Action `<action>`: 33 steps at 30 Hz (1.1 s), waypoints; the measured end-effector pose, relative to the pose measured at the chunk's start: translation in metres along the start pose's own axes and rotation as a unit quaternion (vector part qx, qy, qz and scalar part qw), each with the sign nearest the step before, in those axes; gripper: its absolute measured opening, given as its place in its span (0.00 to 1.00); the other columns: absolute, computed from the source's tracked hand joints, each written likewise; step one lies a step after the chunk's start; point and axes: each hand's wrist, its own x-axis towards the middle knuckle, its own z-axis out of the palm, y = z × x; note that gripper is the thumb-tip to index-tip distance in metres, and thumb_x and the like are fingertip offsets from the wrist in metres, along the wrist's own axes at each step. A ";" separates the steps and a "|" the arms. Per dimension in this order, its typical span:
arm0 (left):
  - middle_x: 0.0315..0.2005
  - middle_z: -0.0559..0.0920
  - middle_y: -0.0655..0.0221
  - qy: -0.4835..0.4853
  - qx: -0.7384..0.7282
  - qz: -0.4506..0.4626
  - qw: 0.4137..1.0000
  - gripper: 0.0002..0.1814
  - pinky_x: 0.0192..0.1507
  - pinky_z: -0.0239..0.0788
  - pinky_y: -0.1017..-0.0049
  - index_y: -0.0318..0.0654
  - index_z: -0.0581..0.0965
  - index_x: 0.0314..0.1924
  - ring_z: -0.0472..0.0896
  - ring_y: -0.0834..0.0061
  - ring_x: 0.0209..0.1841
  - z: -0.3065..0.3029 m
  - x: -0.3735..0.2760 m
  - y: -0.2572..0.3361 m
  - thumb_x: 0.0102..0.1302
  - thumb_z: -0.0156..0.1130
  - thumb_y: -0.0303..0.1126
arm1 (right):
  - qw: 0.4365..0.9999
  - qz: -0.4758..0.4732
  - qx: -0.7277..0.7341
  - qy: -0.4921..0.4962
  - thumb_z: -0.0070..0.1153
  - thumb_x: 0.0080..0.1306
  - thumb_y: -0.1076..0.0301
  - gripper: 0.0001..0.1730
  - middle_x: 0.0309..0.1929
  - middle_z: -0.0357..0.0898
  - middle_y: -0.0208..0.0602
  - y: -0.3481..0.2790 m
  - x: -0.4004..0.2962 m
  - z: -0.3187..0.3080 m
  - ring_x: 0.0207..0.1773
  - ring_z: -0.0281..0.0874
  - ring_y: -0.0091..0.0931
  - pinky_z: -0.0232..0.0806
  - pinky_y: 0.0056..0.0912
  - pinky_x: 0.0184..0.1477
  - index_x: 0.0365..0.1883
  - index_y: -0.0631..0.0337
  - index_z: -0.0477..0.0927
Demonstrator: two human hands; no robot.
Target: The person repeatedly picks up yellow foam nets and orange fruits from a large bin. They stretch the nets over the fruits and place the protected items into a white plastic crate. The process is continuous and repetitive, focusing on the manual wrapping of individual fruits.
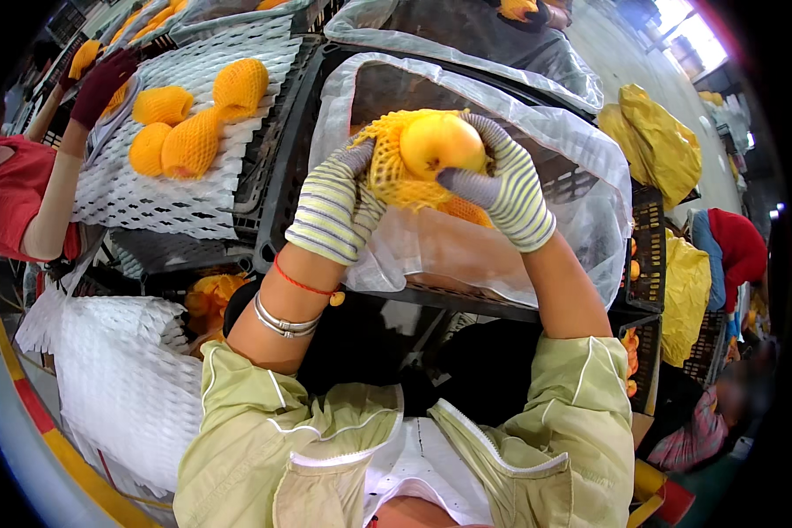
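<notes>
My left hand [340,198], in a striped knit glove, grips an orange foam fruit net [389,171]. My right hand [505,181], gloved the same way, holds a round yellow apple-like fruit [439,145] with thumb and fingers. The fruit sits against the net's mouth, its smooth side bare towards me; how far it is inside cannot be told. Both hands are above a black plastic crate [284,138] lined with a translucent white sheet [548,129]. Another orange netted piece [465,210] shows below the fruit, partly hidden by my right hand.
To the left, several orange-netted fruits [191,142] rest on white foam mesh [198,66]. A co-worker's maroon-gloved hand [105,86] is beside them. More white foam mesh [125,369] hangs at lower left. Stacked crates [647,251] with fruit and yellow plastic bags [660,142] stand right.
</notes>
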 end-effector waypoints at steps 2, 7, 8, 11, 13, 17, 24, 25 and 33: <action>0.51 0.75 0.52 0.008 0.015 -0.011 1.000 0.18 0.55 0.73 0.60 0.30 0.68 0.57 0.77 0.60 0.53 0.005 -0.003 -0.001 0.72 0.44 0.33 | 0.965 0.103 0.234 -0.052 0.69 0.52 0.58 0.33 0.48 0.76 0.38 0.002 0.002 -0.004 0.50 0.76 0.31 0.68 0.33 0.57 0.53 0.64 0.72; 0.52 0.76 0.56 -0.040 -0.020 -0.057 0.997 0.19 0.55 0.71 0.58 0.33 0.69 0.56 0.77 0.60 0.53 -0.008 0.004 -0.002 0.72 0.47 0.37 | 0.827 0.182 0.530 -0.032 0.63 0.57 0.61 0.35 0.57 0.71 0.47 0.000 0.009 -0.005 0.60 0.70 0.38 0.60 0.45 0.65 0.59 0.66 0.66; 0.50 0.77 0.56 -0.034 -0.007 -0.057 0.998 0.17 0.55 0.72 0.59 0.33 0.70 0.55 0.77 0.61 0.52 -0.010 0.008 -0.002 0.71 0.48 0.35 | 0.817 0.179 0.547 -0.028 0.63 0.57 0.60 0.36 0.58 0.69 0.47 -0.002 0.008 -0.005 0.62 0.68 0.39 0.58 0.46 0.67 0.61 0.64 0.64; 0.49 0.78 0.57 -0.003 0.007 -0.046 0.999 0.16 0.54 0.73 0.61 0.33 0.71 0.53 0.78 0.61 0.50 -0.002 0.002 -0.002 0.70 0.50 0.34 | 0.789 0.166 0.591 -0.034 0.63 0.58 0.56 0.38 0.60 0.68 0.46 0.004 0.008 -0.007 0.64 0.65 0.39 0.56 0.48 0.67 0.62 0.63 0.62; 0.49 0.78 0.57 -0.058 0.015 -0.011 0.998 0.16 0.54 0.73 0.63 0.31 0.72 0.52 0.78 0.63 0.51 0.001 -0.003 -0.003 0.69 0.53 0.34 | 0.776 0.164 0.608 -0.043 0.63 0.57 0.54 0.40 0.62 0.66 0.45 0.008 0.009 -0.010 0.65 0.63 0.40 0.55 0.48 0.68 0.63 0.63 0.62; 0.46 0.78 0.57 -0.138 -0.006 0.018 0.990 0.19 0.54 0.73 0.67 0.33 0.72 0.53 0.78 0.64 0.50 -0.001 -0.002 -0.001 0.62 0.61 0.27 | 0.750 0.169 0.639 -0.017 0.65 0.55 0.50 0.44 0.63 0.65 0.45 0.004 0.011 -0.011 0.65 0.62 0.40 0.53 0.47 0.69 0.63 0.61 0.61; 0.43 0.80 0.61 -0.107 0.124 0.116 0.980 0.17 0.48 0.76 0.73 0.34 0.77 0.48 0.80 0.69 0.45 0.005 -0.010 -0.003 0.56 0.59 0.15 | 0.795 0.162 0.574 -0.109 0.71 0.42 0.73 0.48 0.61 0.66 0.47 0.013 0.003 -0.026 0.65 0.63 0.40 0.55 0.46 0.69 0.62 0.61 0.62; 0.43 0.80 0.61 -0.103 0.124 0.121 0.979 0.17 0.48 0.76 0.74 0.34 0.77 0.48 0.80 0.69 0.44 0.003 -0.010 -0.002 0.57 0.59 0.16 | 0.818 0.157 0.541 -0.115 0.71 0.42 0.74 0.47 0.60 0.67 0.46 0.012 0.002 -0.025 0.64 0.64 0.40 0.55 0.45 0.69 0.62 0.61 0.63; 0.42 0.80 0.66 -0.092 0.189 0.168 0.963 0.18 0.50 0.72 0.79 0.34 0.76 0.51 0.79 0.75 0.46 0.003 -0.012 -0.005 0.59 0.60 0.20 | 0.965 0.061 0.241 -0.079 0.68 0.47 0.77 0.35 0.51 0.75 0.36 0.011 0.003 -0.012 0.55 0.73 0.32 0.64 0.31 0.61 0.55 0.59 0.69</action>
